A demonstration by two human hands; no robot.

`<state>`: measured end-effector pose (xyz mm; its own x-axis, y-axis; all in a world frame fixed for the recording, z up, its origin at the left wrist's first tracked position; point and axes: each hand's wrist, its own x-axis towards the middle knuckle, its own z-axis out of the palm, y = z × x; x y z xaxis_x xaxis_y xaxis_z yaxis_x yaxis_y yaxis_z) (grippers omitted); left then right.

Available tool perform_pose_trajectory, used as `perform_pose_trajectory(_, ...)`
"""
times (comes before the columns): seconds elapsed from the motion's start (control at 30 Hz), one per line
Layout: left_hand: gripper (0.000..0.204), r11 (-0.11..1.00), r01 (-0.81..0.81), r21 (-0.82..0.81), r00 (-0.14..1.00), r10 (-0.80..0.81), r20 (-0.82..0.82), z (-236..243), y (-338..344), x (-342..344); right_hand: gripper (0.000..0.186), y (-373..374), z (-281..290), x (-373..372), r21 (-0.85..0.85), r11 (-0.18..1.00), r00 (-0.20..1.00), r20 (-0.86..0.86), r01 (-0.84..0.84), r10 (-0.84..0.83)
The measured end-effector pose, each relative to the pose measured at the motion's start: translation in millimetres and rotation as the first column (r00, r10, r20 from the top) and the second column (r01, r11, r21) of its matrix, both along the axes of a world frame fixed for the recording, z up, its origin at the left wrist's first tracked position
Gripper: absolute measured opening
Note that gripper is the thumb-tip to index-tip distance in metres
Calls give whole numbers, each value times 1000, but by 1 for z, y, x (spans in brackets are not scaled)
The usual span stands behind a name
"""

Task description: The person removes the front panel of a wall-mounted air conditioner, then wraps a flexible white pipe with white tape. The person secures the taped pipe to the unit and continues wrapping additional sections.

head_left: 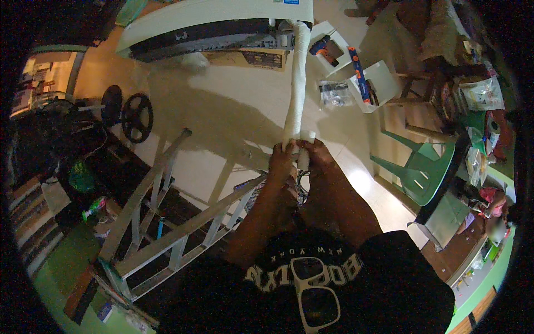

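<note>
A white air conditioner unit spans the top of the head view. From its right end a long pipe bundle wrapped in white tape runs toward me. Where the wrapping comes nearest, my left hand is closed round the bundle. Beside it my right hand has its fingers curled round a small white roll, apparently wrapping tape, against the bundle. Another pale cylindrical piece shows between the hands. Thin dark cables loop beneath them, partly hidden by my forearms.
An aluminium stepladder stands at the left, near black weight plates. At right lies a green plastic chair. On the floor are a cardboard box, a drill in an open box and a blue-orange spirit level.
</note>
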<state>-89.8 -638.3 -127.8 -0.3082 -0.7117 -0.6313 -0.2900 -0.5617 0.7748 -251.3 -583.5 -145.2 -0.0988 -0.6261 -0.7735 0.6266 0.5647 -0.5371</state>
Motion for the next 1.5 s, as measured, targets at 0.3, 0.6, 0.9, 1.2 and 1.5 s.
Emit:
perform_pose_trajectory(0.3,51,933,160,-323,892,3,452,29,14,-42,37,16,40,19,-115,992,893,-451,-47,-10)
perform_pose_trajectory(0.6,43,960,-268,76,936,278,-217,4,23,-6,51,-34,136,34,294,773,362,-753,-562,550)
perform_pose_trajectory(0.9,36,944,-281,-174,955,257,-145,21,50,18,47,-48,94,24,323,560,253,-648,-763,719)
perform_pose_trajectory(1.2,44,915,-156,371,960,229,-161,-41,26,28,65,-7,-8,39,53,984,773,612,170,-167)
perform_pose_trajectory(1.5,59,980,134,-144,917,-68,393,59,16,-2,41,26,-37,18,-26,986,984,-78,-162,159)
